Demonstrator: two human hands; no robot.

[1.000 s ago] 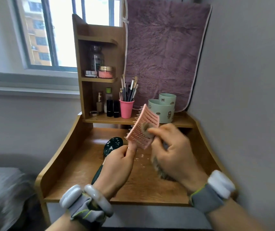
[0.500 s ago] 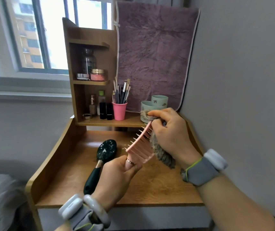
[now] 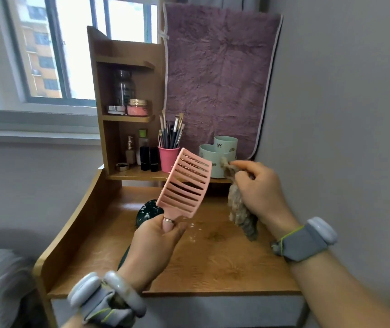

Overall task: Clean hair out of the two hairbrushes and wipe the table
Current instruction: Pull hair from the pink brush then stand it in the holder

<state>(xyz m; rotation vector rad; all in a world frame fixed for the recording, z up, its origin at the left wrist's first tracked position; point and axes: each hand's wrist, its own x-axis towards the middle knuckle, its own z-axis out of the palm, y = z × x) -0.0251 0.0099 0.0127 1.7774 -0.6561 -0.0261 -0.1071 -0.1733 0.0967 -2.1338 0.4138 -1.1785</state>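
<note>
both forearms are bare, no sleeves. at the lower left of the frame the left wrist wears a grey fabric strap (image 3: 99,306) with lime-green stitching, a pale rounded pod, and a smooth grey-white bangle (image 3: 127,294). a thin ring (image 3: 168,219) sits on a left finger. at right, the right wrist carries a matching grey strap (image 3: 304,242) with a pale pod.

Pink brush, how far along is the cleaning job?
The left hand holds the pink brush; its slats look clear. The right hand grips a hair clump apart from it. The dark brush lies untouched, and white flecks remain on the table.
</note>
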